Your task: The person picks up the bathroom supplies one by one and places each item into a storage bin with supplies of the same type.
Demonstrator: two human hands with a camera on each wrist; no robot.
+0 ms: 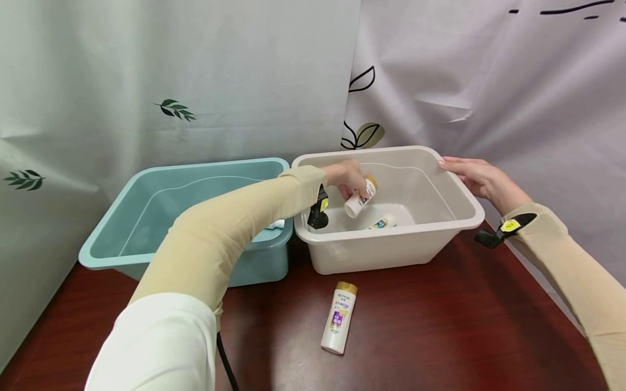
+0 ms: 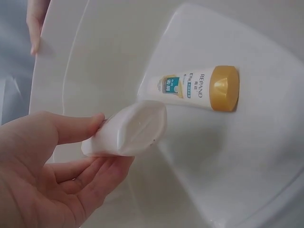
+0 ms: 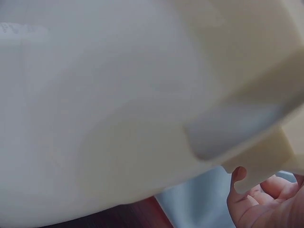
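Observation:
Inside the off-white tub, my left hand holds a white bottle with a gold cap, tilted. In the left wrist view, the thumb and fingers pinch its sides and the white base faces the camera. A white tube with a gold cap and teal label lies on the tub floor beyond it, apart from the hand. My right hand grips the tub's right rim. In the right wrist view, its fingers curl at the rim, partly hidden by it.
A teal tub stands directly left of the off-white one, with something pale partly hidden behind my left sleeve. Another white bottle with a gold cap lies on the dark red table in front. Printed curtains hang behind.

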